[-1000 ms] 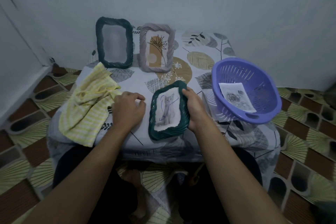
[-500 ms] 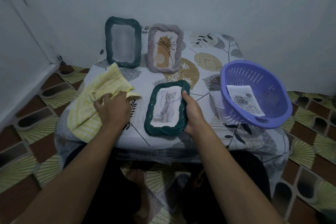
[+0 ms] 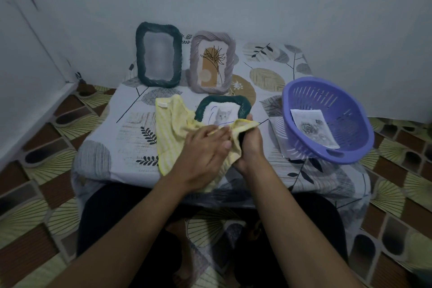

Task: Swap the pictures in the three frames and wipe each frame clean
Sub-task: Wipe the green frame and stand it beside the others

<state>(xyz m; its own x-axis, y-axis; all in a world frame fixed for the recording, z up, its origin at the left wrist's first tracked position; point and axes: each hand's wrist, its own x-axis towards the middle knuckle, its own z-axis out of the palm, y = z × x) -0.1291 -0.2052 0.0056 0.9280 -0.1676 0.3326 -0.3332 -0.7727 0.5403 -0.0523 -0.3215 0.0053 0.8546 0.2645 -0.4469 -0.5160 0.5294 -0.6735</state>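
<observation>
Yellow cloth [image 3: 174, 131] under the flat, open left hand [image 3: 205, 147] wipes the cat frame [image 3: 223, 110]; right hand [image 3: 249, 145] clamps its edge, seemingly. Next, I judge: rub rim and glass, steadying

The yellow striped cloth [image 3: 174, 133] — a second ago lying at the table's left edge — is now drawn across the lower part of the dark green frame with the cat picture [image 3: 223, 110]. The left hand [image 3: 205, 151], then resting beside the frame, presses flat on the cloth over it, while the right hand [image 3: 250, 145] now grips the frame's lower right edge through the cloth.
</observation>
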